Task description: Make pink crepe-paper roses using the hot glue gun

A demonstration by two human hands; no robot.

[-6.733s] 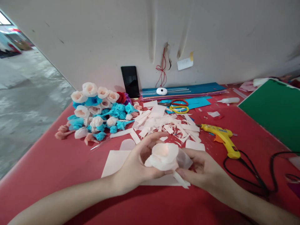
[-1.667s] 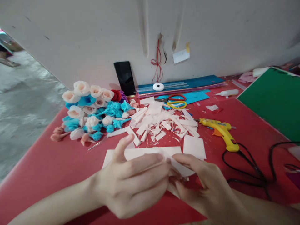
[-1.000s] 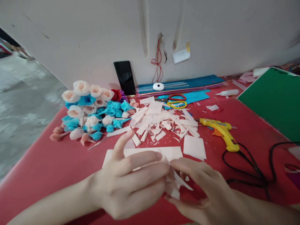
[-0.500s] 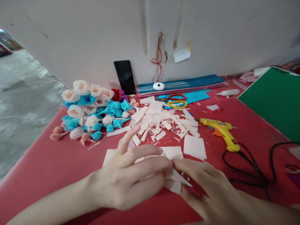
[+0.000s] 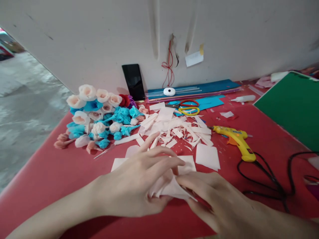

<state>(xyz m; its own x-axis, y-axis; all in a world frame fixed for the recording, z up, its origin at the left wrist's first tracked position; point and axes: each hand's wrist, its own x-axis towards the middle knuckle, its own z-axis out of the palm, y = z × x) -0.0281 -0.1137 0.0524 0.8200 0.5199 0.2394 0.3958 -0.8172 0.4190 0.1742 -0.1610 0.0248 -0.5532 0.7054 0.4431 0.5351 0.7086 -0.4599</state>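
Note:
Between my two hands is a piece of pale pink crepe paper (image 5: 171, 188), curved and drawn to a point on the right. My left hand (image 5: 134, 182) is closed round its left part, the thumb below and the index finger stretched over the top. My right hand (image 5: 216, 199) pinches the paper's right edge between thumb and fingers. Behind the hands lies a flat pale sheet (image 5: 188, 163), partly covered by them. A square pale piece (image 5: 207, 156) rests just beyond my right hand. Pale paper scraps (image 5: 174, 127) are heaped farther back.
Paper flowers (image 5: 99, 116) in pale pink and blue cluster at the left. A yellow glue gun (image 5: 235, 141) with a black cable lies at the right, near a green board (image 5: 294, 109). Scissors (image 5: 188, 108) sit behind the scraps. A black phone (image 5: 134, 82) leans on the wall.
My left hand has turned, its fingers lifting and spreading upward, so more of the held paper shows. The paper now looks more curved. My right hand keeps its pinch and has barely moved.

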